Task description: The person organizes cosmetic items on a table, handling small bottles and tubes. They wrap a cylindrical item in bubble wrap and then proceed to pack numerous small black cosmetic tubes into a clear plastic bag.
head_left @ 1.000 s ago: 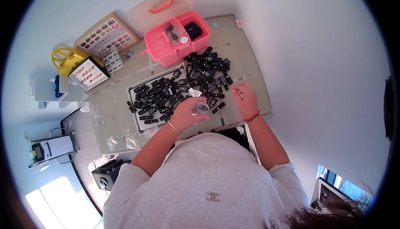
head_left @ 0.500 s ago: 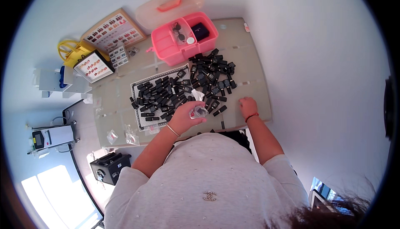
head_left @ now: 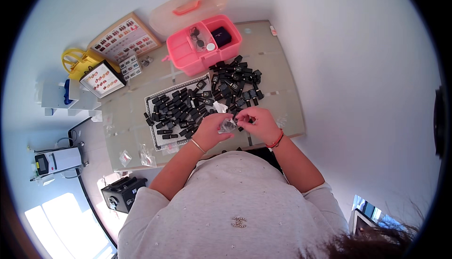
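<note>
My left hand (head_left: 210,131) is closed around a small clear plastic bag (head_left: 227,126), held above the near edge of the table. My right hand (head_left: 260,126) meets it there, thumb and forefinger pinched together at the bag's edge; what lies between those fingertips is too small to make out. Beyond my hands, several black nail polish bottles (head_left: 175,107) lie jumbled on a white mat with a patterned border (head_left: 153,126). To its right, more black bottles (head_left: 238,77) are heaped on the bare tabletop. A crumpled white tissue (head_left: 219,107) sits just past my left fingers.
At the back stands an open pink storage box (head_left: 188,63) with its lid raised. Colour sample boards (head_left: 126,37) and a yellow handbag (head_left: 80,62) are at the back left. Clear plastic packets (head_left: 147,155) lie near the table's front left edge. A wall (head_left: 358,94) rises on the right.
My right hand has come up from the right side of the table and moved left to the bag. My left hand still holds the bag in nearly the same place.
</note>
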Demonstrator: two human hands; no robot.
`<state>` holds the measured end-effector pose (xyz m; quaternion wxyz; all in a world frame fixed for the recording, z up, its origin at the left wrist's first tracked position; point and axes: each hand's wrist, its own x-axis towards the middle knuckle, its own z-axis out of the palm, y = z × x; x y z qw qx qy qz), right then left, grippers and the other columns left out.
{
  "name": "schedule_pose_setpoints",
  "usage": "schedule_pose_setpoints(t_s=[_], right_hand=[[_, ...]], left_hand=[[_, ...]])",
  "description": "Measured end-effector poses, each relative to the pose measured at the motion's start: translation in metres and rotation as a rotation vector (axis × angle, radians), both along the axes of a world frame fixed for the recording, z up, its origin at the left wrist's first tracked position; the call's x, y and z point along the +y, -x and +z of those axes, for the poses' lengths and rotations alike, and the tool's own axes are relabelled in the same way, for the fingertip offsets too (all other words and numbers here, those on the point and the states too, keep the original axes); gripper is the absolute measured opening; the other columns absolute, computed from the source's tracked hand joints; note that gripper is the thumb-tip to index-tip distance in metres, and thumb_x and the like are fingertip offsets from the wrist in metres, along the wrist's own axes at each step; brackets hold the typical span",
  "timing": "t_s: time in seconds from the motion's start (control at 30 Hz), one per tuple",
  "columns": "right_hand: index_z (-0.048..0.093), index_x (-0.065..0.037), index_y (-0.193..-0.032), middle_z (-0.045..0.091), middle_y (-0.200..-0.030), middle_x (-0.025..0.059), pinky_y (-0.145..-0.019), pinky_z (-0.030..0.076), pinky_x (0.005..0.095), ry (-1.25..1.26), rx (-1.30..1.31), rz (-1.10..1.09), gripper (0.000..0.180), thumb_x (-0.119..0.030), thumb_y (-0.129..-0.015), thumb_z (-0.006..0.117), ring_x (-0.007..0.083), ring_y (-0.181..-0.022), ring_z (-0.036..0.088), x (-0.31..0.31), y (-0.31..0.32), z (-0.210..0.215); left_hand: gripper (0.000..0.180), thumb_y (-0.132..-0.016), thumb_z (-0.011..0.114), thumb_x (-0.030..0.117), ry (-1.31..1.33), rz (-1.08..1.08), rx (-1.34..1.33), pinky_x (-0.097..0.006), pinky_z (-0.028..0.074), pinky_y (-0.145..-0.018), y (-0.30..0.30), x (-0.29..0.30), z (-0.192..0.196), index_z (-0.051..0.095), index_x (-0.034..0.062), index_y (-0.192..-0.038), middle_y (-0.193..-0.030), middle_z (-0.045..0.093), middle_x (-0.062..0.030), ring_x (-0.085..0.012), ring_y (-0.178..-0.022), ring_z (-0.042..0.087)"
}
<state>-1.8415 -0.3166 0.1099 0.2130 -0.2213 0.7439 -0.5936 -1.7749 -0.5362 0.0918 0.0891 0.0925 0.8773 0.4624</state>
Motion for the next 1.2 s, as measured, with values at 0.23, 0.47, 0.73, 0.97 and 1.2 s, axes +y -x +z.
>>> schedule_pose_setpoints(t_s=[0.23, 0.47, 0.73, 0.97, 1.2], right_hand=[[0.073, -0.004, -0.096, 0.071, -0.082, 0.0075, -0.064, 0.052, 0.0292, -0.13, -0.021, -0.105, 0.015, -0.011, -0.084, 0.074, 0.0152, -0.071, 0.065, 0.0, -0.014, 0.003], [0.073, -0.005, -0.095, 0.072, -0.084, 0.0111, -0.069, 0.055, 0.035, -0.505, 0.168, -0.648, 0.013, -0.012, -0.085, 0.069, 0.0237, -0.074, 0.069, 0.094, 0.008, -0.089], [0.075, -0.009, -0.1, 0.07, -0.088, 0.013, -0.079, 0.055, 0.04, -0.868, 0.05, -0.495, 0.021, -0.011, -0.079, 0.072, 0.0295, -0.085, 0.068, 0.142, -0.032, -0.182], [0.074, -0.01, -0.098, 0.069, -0.092, 0.014, -0.081, 0.054, 0.0421, -0.83, 0.239, -0.467, 0.022, -0.012, -0.077, 0.073, 0.032, -0.089, 0.066, 0.127, -0.034, -0.199], [0.068, -0.012, -0.089, 0.065, -0.099, 0.0123, -0.08, 0.053, 0.0447, -0.88, 0.203, -0.34, 0.009, -0.015, -0.081, 0.071, 0.0346, -0.092, 0.064, 0.105, -0.035, -0.201]], left_hand=[[0.063, -0.07, 0.087, 0.027, -0.043, -0.045, -0.006, -0.037, 0.051, -0.078, 0.003, 0.005, 0.011, 0.063, 0.0069, -0.124, -0.106, 0.066, -0.0126, -0.0271, -0.083, 0.06], [0.063, -0.07, 0.087, 0.026, -0.029, -0.047, -0.005, -0.035, 0.053, -0.08, -0.003, -0.006, -0.001, 0.064, 0.0066, -0.125, -0.11, 0.068, -0.0121, -0.0254, -0.086, 0.062], [0.062, -0.071, 0.087, 0.025, -0.041, -0.064, -0.033, -0.034, 0.052, -0.081, -0.009, -0.01, -0.007, 0.064, 0.0073, -0.126, -0.111, 0.068, -0.0116, -0.0249, -0.088, 0.063], [0.063, -0.07, 0.087, 0.026, -0.026, -0.057, -0.029, -0.033, 0.052, -0.082, -0.015, -0.011, -0.006, 0.063, 0.0069, -0.125, -0.113, 0.068, -0.0098, -0.0244, -0.091, 0.064], [0.063, -0.072, 0.087, 0.027, -0.037, -0.055, -0.05, -0.035, 0.052, -0.083, -0.019, -0.015, -0.011, 0.063, 0.0067, -0.126, -0.111, 0.067, -0.0124, -0.0255, -0.09, 0.062]])
